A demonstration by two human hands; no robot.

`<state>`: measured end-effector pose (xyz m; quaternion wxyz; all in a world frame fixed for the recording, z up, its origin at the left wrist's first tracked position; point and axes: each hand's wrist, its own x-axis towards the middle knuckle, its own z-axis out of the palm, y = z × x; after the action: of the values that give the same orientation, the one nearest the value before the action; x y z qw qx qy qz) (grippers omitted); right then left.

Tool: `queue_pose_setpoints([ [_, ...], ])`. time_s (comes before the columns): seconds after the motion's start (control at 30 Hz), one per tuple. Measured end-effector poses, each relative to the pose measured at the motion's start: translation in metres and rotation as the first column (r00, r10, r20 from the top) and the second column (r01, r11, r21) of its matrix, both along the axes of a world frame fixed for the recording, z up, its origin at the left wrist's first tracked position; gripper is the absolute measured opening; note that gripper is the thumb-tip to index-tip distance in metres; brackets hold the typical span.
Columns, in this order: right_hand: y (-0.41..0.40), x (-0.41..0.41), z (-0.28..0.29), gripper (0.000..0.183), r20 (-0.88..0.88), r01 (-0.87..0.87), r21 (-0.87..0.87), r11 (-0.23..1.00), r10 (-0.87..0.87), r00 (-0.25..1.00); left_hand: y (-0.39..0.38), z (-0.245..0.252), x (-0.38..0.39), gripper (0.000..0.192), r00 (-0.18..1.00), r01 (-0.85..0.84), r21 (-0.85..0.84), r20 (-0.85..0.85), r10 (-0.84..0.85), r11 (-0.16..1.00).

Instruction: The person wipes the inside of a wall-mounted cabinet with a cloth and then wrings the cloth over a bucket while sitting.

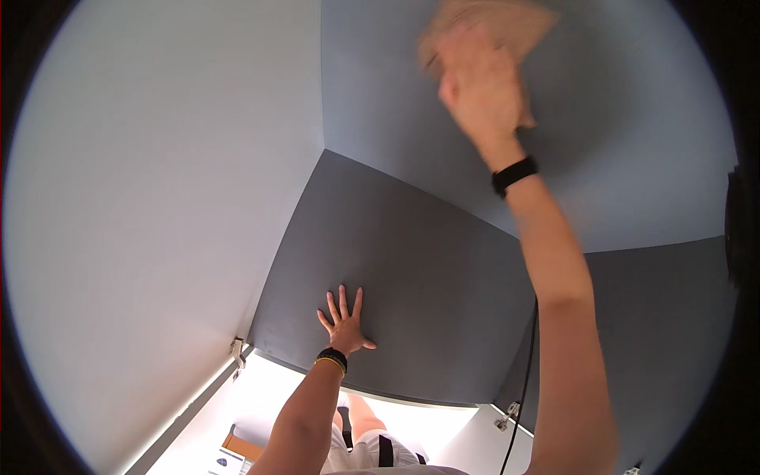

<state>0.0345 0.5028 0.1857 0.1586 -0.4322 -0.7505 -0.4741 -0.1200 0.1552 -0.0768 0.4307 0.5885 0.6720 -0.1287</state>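
My right hand (481,83), with a black band at the wrist, reaches up across the back panel (380,89) of a grey cabinet. It holds a light brown cloth (504,24) that spreads out beyond the fingers; both are blurred. Lower down, my left hand (347,329) rests with its palm on the dark grey bottom panel (409,267), fingers spread and nothing held. Dark and yellow bands circle that wrist.
A pale side panel (166,148) rises on the left. Metal hinges (237,353) sit at the left front edge, with another hinge (509,415) on the right. A black cable (525,380) hangs beside my right arm. An orange-brown object (243,446) lies outside, lower left.
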Motion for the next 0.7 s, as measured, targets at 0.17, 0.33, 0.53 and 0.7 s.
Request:
queue_pose_setpoints([
  [0.17, 0.002, 0.033, -0.131, 0.057, 0.476, -0.043, -0.420, 0.906, 0.261, 0.840, 0.005, 0.002, 0.010, 0.153, 0.999, 0.015, 0.007, 0.030, -0.015, 1.000],
  [0.33, -0.006, -0.015, -0.041, 0.029, 0.122, 0.047, -0.524, 0.850, 0.021, 0.992, 0.005, 0.014, -0.003, 0.147, 1.000, -0.006, -0.033, 0.000, 0.006, 0.999],
  [0.53, 0.023, -0.087, 0.086, 0.046, -0.197, -0.138, 0.043, 0.989, 0.144, 0.970, 0.005, 0.012, 0.001, 0.146, 0.999, 0.034, -0.024, 0.020, -0.033, 0.999],
  [0.7, 0.047, -0.124, -0.020, 0.046, 0.036, -0.250, 0.113, 0.962, 0.247, 0.968, 0.000, 0.003, -0.001, 0.149, 1.000, 0.006, -0.001, 0.029, -0.006, 1.000],
])
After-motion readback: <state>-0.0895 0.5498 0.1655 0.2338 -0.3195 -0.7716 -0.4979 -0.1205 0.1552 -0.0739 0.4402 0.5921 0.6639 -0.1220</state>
